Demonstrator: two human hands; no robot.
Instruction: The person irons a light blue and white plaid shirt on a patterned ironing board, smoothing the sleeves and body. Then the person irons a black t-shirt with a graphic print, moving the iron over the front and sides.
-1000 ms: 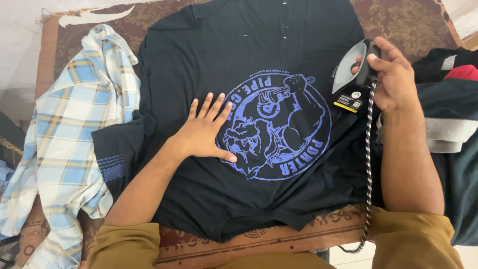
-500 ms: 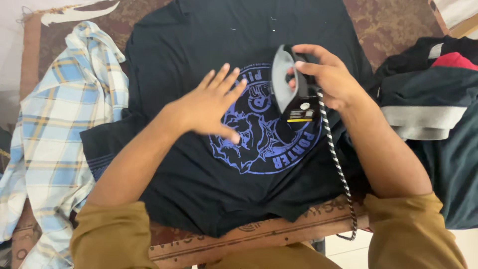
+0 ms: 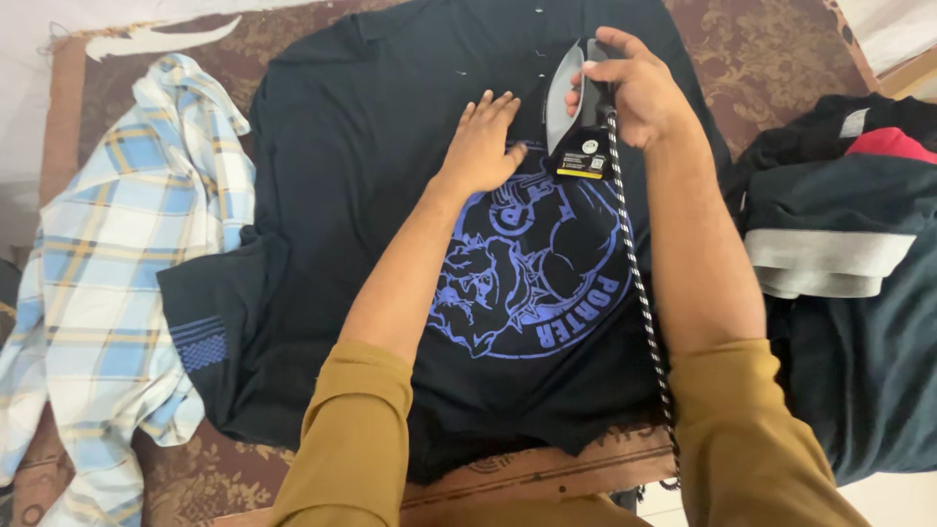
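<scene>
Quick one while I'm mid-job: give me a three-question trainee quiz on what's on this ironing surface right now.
1. True or false: the right hand holds the iron tilted, with its soleplate showing.
2. What does the left hand rest on?
A. the plaid shirt
B. the black T-shirt
C. the pile of dark clothes
3. Fill in: the braided cord runs from the iron back along the person's ____ forearm.

Key
1. True.
2. B: the palm lies flat on the black T-shirt, just above its blue print. The plaid shirt lies to the left, the pile of dark clothes to the right.
3. right
</scene>
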